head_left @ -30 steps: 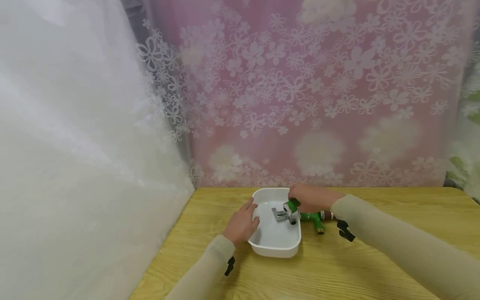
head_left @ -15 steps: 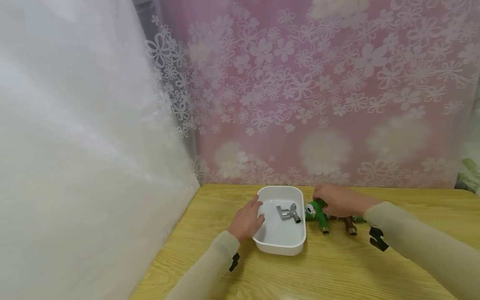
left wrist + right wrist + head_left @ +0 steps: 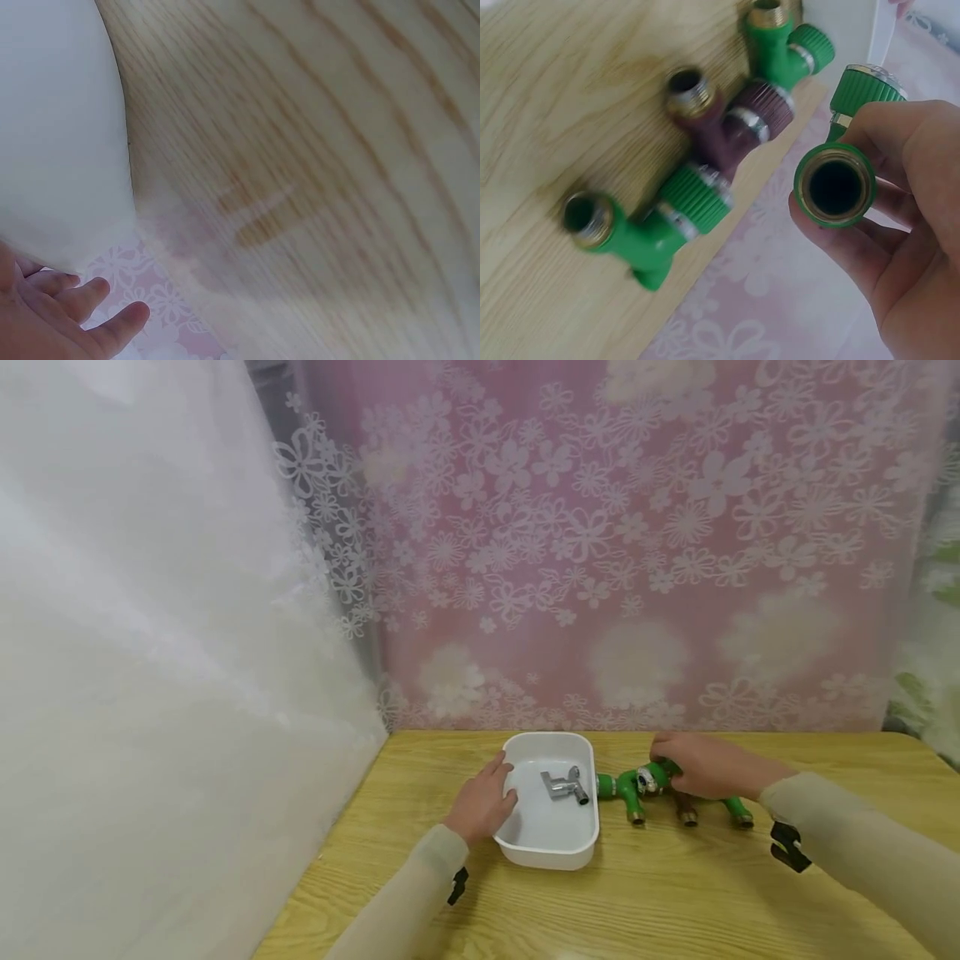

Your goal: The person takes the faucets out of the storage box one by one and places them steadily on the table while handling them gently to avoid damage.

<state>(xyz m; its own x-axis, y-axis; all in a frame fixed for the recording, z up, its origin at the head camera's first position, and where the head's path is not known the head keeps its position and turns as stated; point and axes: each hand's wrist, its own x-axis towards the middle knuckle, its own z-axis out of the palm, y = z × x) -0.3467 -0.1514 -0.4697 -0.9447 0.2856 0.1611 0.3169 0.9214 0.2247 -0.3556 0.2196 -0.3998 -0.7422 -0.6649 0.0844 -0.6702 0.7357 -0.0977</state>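
Observation:
My right hand (image 3: 697, 766) grips a green angle valve (image 3: 651, 777) above the table. In the right wrist view its brass-lined opening faces the camera, and my fingers (image 3: 862, 244) wrap its body. Below, a brown angle valve (image 3: 712, 139) lies between two others on the tabletop: a green angle valve (image 3: 632, 802) close to the basin and another green angle valve (image 3: 738, 810) at the right. My left hand (image 3: 482, 802) rests on the left rim of a white basin (image 3: 546, 860), fingers extended. Inside the basin lies a chrome angle valve (image 3: 564, 787).
The yellow wood-grain table (image 3: 600, 910) ends at the back against a pink floral curtain (image 3: 540, 568). A pale sheet (image 3: 165, 693) hangs along the left side.
My right hand has carried the green valve out from over the basin to the right, above the row of valves. The left hand stays at the basin rim.

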